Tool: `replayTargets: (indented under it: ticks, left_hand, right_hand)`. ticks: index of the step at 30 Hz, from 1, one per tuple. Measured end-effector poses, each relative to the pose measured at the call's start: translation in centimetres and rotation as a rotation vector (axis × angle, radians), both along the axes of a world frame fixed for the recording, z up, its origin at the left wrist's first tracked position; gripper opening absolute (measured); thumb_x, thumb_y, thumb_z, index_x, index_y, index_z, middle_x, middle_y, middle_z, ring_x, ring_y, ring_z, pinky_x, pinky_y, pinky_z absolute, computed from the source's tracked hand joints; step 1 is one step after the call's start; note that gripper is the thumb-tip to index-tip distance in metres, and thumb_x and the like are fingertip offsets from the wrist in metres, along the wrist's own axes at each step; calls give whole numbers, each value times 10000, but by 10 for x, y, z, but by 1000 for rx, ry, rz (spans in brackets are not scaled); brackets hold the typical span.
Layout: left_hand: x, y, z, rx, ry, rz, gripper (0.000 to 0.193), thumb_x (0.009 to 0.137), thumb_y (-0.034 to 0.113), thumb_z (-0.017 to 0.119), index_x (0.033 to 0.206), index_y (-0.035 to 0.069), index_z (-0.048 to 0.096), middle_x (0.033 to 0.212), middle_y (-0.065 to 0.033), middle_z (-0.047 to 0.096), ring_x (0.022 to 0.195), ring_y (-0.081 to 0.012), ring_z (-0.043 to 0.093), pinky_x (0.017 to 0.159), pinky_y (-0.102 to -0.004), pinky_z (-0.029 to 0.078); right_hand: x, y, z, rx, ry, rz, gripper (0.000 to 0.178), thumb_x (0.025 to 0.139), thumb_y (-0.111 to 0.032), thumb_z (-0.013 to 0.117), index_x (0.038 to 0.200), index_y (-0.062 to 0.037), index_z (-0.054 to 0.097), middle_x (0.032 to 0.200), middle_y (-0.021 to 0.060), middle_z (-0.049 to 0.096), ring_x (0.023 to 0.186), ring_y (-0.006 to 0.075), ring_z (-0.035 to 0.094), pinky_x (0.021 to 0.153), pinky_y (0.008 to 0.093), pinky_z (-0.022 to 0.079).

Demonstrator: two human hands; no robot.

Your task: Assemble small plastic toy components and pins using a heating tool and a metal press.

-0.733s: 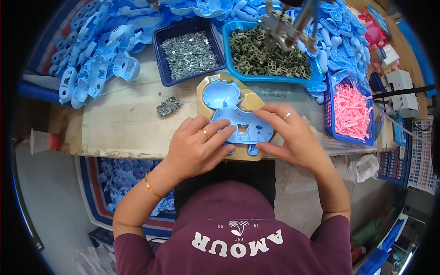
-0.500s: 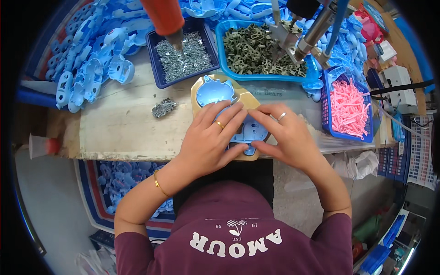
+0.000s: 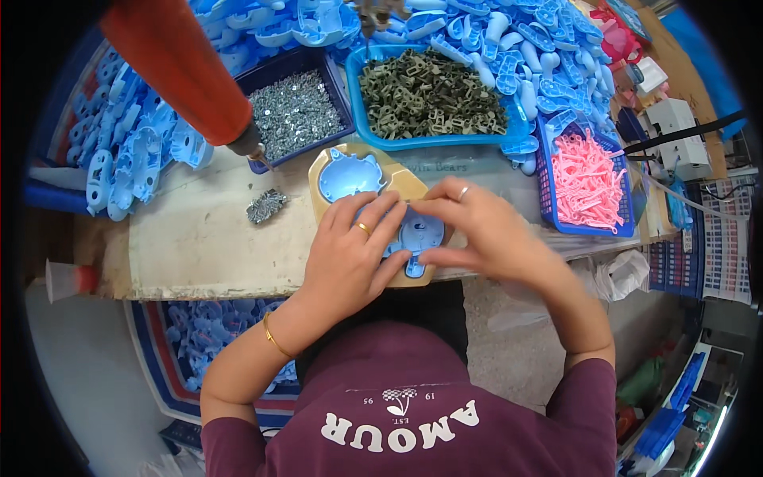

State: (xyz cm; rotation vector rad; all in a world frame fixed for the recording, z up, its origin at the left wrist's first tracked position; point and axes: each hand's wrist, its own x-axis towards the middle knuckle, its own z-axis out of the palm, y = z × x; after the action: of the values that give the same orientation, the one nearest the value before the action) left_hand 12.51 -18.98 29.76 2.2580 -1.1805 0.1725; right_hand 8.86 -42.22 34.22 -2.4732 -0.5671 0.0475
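Note:
A light blue plastic shell (image 3: 421, 230) with a round, moulded inside lies in a tan holding block (image 3: 326, 168) at the bench's front edge. A hollow bowl-shaped blue part (image 3: 350, 175) sits in the block's far end. My left hand (image 3: 350, 246) lies over the shell's left side, fingers together on top and thumb along its near end; it covers the shell's middle. On the other side, my right hand (image 3: 485, 230) holds the shell's right edge between thumb and fingers, slightly blurred. An orange-red power screwdriver (image 3: 179, 67) hangs above the bench to the left, its bit pointing down.
Behind the block stand a dark blue tray (image 3: 343, 103) of small screws and a light blue tray (image 3: 362, 131) of dark green clips. A blue basket (image 3: 548, 183) holds pink pieces at right. A screw clump (image 3: 266, 206) lies at left. Blue plastic parts (image 3: 318, 20) are heaped behind.
The view has shifted somewhat. The orange-red screwdriver now appears farther left and larger, and the metal fixture at upper right has mostly left the picture. Both hands remain at the shell.

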Motion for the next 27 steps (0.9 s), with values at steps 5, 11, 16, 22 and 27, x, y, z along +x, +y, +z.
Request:
replayTargets:
  ticks: [5, 11, 16, 22, 27]
  left_hand:
    - [1, -2, 1, 8, -32, -8, 571, 826, 257, 777, 1318, 22, 609, 1387, -116, 585, 1241, -353, 521, 1056, -477, 428]
    - [5, -2, 5, 17, -15, -15, 559, 828, 245, 774, 1307, 9, 609, 1380, -115, 588, 1227, -342, 532, 1045, -465, 436]
    - [15, -1, 12, 9, -14, -49, 512, 843, 223, 761, 1300, 40, 621, 1287, -111, 646, 1130, -328, 588, 989, -445, 467]
    - [29, -26, 31, -225, -32, -45, 487, 878, 174, 745, 1321, 24, 607, 1137, -130, 691, 991, -311, 636, 878, -428, 517]
    - [18, -37, 25, -289, 527, -107, 472, 910, 126, 737, 1353, 31, 604, 1044, -164, 728, 858, -306, 719, 749, -384, 568]
  right_hand:
    - [76, -46, -7, -159, -421, -391, 158, 881, -171, 740, 1005, -77, 710, 929, 90, 684, 838, 297, 676, 740, 393, 534]
    - [110, -53, -20, -211, -365, -522, 127, 896, -200, 718, 982, -112, 749, 897, 92, 704, 791, 276, 686, 700, 361, 533]
    - [103, -72, 1, 442, 120, -554, 227, 953, -200, 686, 1023, 12, 729, 866, 43, 733, 756, 95, 659, 676, 253, 520]
    - [45, -50, 16, 523, 307, -298, 173, 927, -97, 717, 1052, 18, 748, 955, 50, 745, 875, 99, 673, 774, 249, 538]
    - [3, -10, 27, 432, 287, -249, 169, 906, -94, 747, 1051, -6, 738, 974, 54, 756, 845, 125, 708, 776, 279, 554]
